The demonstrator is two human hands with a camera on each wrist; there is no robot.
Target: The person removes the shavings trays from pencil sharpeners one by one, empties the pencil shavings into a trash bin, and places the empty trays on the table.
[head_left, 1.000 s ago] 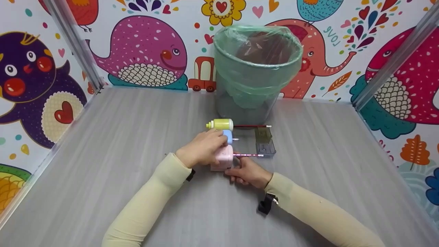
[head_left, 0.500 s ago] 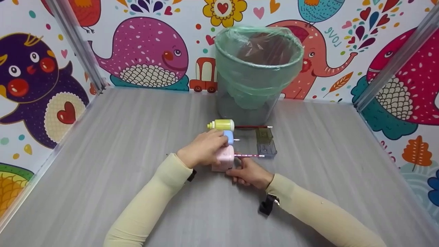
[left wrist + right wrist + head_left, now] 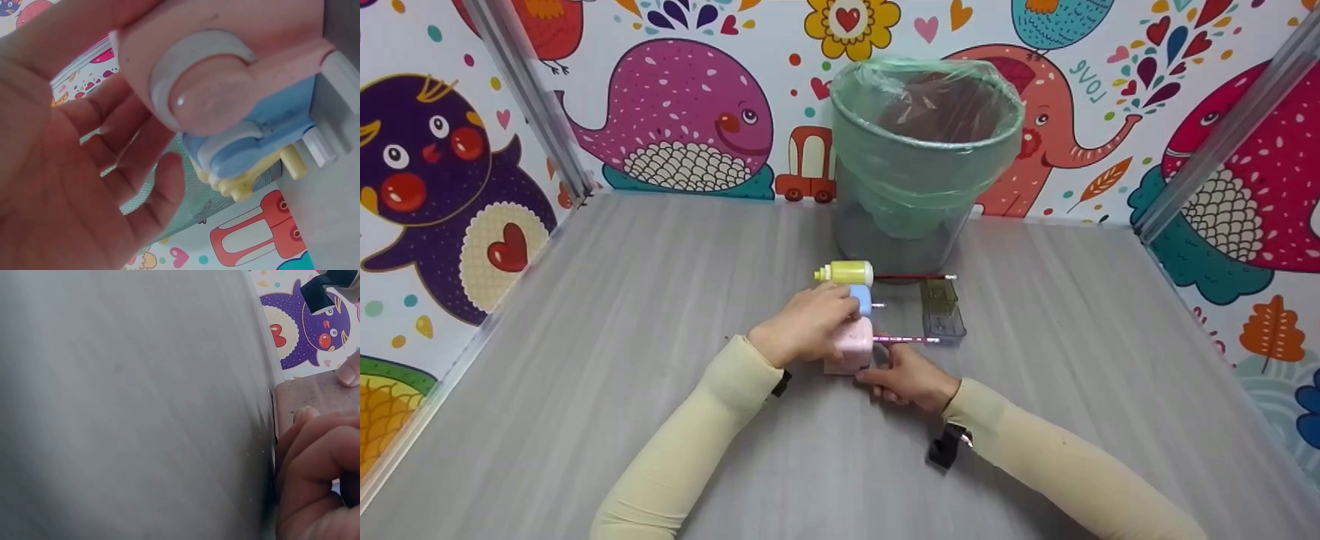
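My left hand [image 3: 806, 322] grips a pink crank pencil sharpener [image 3: 855, 343] from above, thumb and fingers on opposite sides. A patterned pencil [image 3: 907, 340] sticks out of its right side. Low on that side, my right hand [image 3: 913, 380] holds the sharpener's end with curled fingers; what exactly they pinch is hidden. Just behind lies a blue sharpener [image 3: 861, 298], partly covered by my left fingers, with a short pencil end [image 3: 879, 305] showing. Beyond it is a yellow sharpener [image 3: 849, 272] with a dark red pencil [image 3: 915, 277]. White cranks [image 3: 342, 79] show in the left wrist view.
Two small see-through boxes, one olive [image 3: 937, 295] and one grey [image 3: 945, 324], lie right of the sharpeners. A bin [image 3: 930, 196] lined with a green bag stands behind them. Patterned wall panels [image 3: 682, 112] border the grey tabletop [image 3: 660, 247].
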